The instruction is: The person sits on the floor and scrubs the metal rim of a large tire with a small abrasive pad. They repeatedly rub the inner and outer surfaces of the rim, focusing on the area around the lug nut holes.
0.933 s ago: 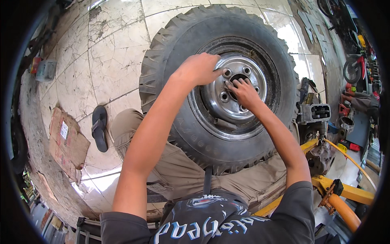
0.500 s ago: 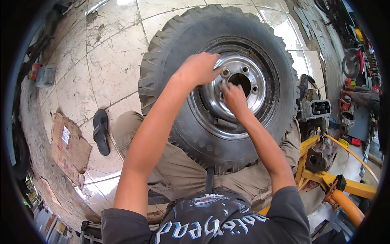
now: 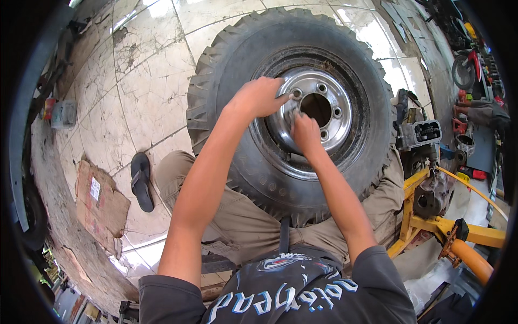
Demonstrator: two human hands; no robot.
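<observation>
A large knobbly tire (image 3: 216,116) lies on its side between my bent legs, with a shiny metal wheel rim (image 3: 340,127) in it. The rim's raised centre has a round opening and several bolt holes. My left hand (image 3: 259,97) grips the upper left edge of that raised centre, thumb stretched over its face near a bolt hole, other fingers partly hidden. My right hand (image 3: 306,132) is closed, knuckles up, its fingertips pressed to the metal left of the central opening. A small greyish bit shows blurred at those fingertips; I cannot tell what it is.
A black sandal (image 3: 141,182) and a flattened piece of cardboard (image 3: 100,200) lie on the tiles at left, a clear plastic box (image 3: 64,114) beyond. To the right stand a yellow metal stand (image 3: 426,224) and a metal engine part (image 3: 421,134). Parts clutter the far right.
My right hand has shifted slightly left and down over the rim's face, still closed. My left hand keeps its place on the rim's edge. The whole view has tilted a little.
</observation>
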